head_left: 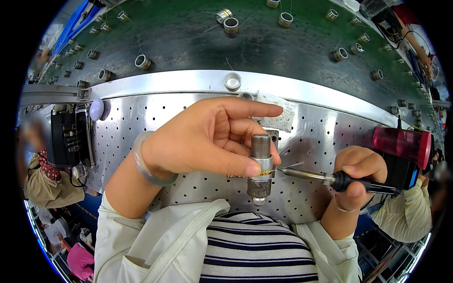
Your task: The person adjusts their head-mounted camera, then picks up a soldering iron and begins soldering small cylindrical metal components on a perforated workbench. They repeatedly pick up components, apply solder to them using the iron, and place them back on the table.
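Observation:
My left hand (203, 141) grips a metal ring with a yellowish band (265, 172) between thumb and fingers. The ring sits around an upright steel post (260, 147), whose darker lower part and rounded shiny end stick out below it. In my right hand (359, 174) is a soldering iron (343, 180), held like a pen, pointing left. Its tip ends right beside the ring's band; whether they touch I cannot tell. A thin wire shows by the tip. Just beyond my left hand, a metal ring (232, 81) stands on the silver ledge, and a wrinkled pale cloth or pad (278, 111) lies on the plate.
A perforated metal plate (127, 127) forms the work surface. Past the silver ledge (179, 80), a green belt (188, 45) carries several rings with thin wires. At left are a black device (71, 137) and a lilac knob (96, 109); at right, a dark pink cylinder (401, 146). Other people sit at both sides.

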The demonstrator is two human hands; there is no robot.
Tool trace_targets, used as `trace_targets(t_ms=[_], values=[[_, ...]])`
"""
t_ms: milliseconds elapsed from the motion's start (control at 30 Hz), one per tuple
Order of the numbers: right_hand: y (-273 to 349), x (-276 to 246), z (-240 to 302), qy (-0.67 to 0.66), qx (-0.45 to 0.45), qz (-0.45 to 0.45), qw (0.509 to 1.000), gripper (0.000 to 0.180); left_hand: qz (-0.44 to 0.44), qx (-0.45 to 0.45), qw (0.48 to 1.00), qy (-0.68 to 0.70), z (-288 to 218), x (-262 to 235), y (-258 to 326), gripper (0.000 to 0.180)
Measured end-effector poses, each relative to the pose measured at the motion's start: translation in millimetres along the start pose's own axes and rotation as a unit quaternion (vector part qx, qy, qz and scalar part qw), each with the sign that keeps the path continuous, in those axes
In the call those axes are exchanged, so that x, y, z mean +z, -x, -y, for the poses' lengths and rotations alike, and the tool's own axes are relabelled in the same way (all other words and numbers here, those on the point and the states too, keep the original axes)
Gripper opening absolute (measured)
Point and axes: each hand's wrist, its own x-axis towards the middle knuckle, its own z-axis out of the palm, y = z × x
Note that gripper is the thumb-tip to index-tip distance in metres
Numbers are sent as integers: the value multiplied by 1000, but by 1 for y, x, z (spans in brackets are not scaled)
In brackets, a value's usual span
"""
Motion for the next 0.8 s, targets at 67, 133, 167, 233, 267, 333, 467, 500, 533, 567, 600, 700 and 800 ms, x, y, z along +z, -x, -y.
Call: trace_targets(t_ms=[67,133,167,233,267,333,467,500,533,567,600,700,800], values=[[0,0,3,-39,8,-27,999,29,13,2,1000,16,3,-3,0,76],[-2,5,9,16,49,-47,998,41,14,16,1000,17,0,-10,-2,75],[-5,6,11,14,52,-51,997,39,6,58,998,-3,-4,-12,-3,70],[-3,4,15,29,58,-77,995,35,-59,118,989,-66,-23,-19,-7,63],[-4,5,13,15,43,-98,994,36,-95,173,975,-103,-35,-28,-3,57],[-5,4,12,13,27,-122,992,37,-249,292,866,-320,-67,-61,10,49],[-9,12,15,-4,34,-99,995,37,-540,228,470,-660,-120,-169,59,33],[-9,13,15,-2,33,-97,995,37,-551,187,456,-673,-126,-189,69,34],[-10,14,15,-1,36,-95,995,37,-563,143,441,-684,-130,-207,79,34],[-9,14,15,3,40,-93,995,36,-572,97,429,-692,-129,-215,82,34],[-8,12,15,5,39,-95,995,36,-564,146,408,-703,-125,-212,77,33],[-8,10,14,15,39,-101,994,34,-504,262,420,-708,-109,-162,67,32],[-6,8,17,46,90,-74,992,38,-279,304,632,-656,-70,-76,68,28]])
